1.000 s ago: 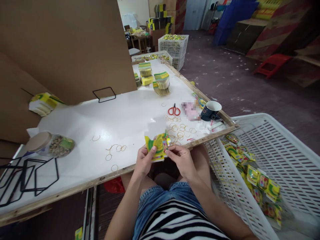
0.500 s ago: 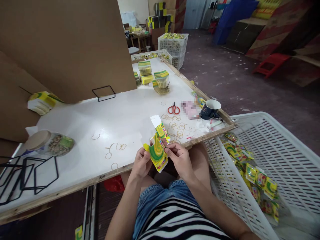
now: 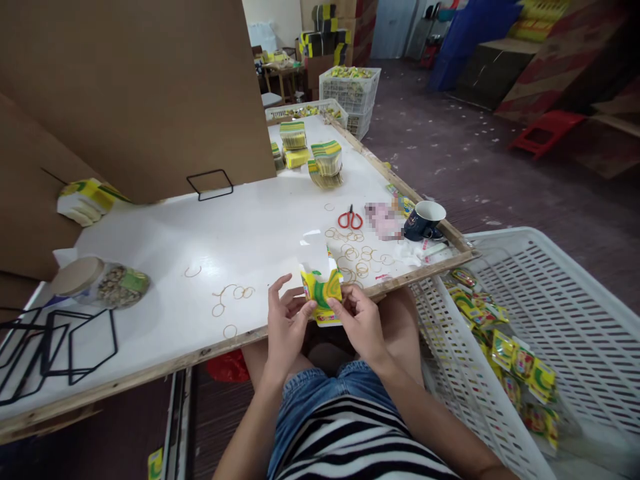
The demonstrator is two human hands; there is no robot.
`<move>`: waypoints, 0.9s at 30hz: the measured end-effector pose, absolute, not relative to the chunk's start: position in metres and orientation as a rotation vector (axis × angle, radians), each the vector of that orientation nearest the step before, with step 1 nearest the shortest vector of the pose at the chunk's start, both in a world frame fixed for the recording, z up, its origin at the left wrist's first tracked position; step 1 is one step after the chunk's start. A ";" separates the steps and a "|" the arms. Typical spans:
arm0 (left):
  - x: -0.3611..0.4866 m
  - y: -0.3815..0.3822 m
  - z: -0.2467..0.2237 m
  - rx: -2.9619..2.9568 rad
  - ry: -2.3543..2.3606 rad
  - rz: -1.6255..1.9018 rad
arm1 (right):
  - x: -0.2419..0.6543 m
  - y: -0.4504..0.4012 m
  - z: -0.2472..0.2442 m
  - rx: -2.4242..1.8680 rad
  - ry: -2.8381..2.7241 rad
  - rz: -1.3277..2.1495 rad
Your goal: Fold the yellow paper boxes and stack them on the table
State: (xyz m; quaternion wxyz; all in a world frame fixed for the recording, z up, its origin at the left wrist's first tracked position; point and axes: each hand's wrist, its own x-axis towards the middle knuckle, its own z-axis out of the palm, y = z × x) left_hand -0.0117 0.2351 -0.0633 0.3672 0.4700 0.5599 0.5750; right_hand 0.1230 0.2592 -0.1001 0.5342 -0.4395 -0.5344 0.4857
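Observation:
A small yellow-and-green printed carton (image 3: 327, 291) is held up at the table's front edge, its white-lined top flaps spread apart. My left hand (image 3: 290, 321) grips its left side, thumb on the front face and the index finger lifted. On the other side, my right hand (image 3: 359, 319) pinches the carton between thumb and fingers. Behind it on the white table (image 3: 265, 233) lie several tan rubber bands (image 3: 351, 252) and a pair of red-handled scissors (image 3: 350, 218). What the carton contains, if anything, is hidden from me.
To the right stands a white plastic crate (image 3: 575, 320) with colourful packets (image 3: 523, 357) inside. A dark mug (image 3: 424, 221) sits at the table's right corner. Stacks of flat cartons (image 3: 327, 160) are farther back. At left are a jar (image 3: 113, 283) and black wire frames (image 3: 80, 347).
The carton has turned from a slanted, flatter pose to a squarer, upright one with its opening upward. My left hand has shifted its grip, fingers now more spread.

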 end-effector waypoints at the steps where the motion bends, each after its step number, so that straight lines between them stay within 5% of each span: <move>1: -0.014 0.232 -0.062 1.241 1.436 1.436 | 0.124 0.260 -0.100 -1.002 -1.285 1.184; 10: -0.037 0.217 -0.042 1.245 1.079 1.056 | 0.147 0.267 -0.083 -0.696 -1.517 1.426; 27: -0.030 0.221 -0.054 1.233 1.197 1.123 | 0.151 0.280 -0.071 -0.780 -1.539 1.129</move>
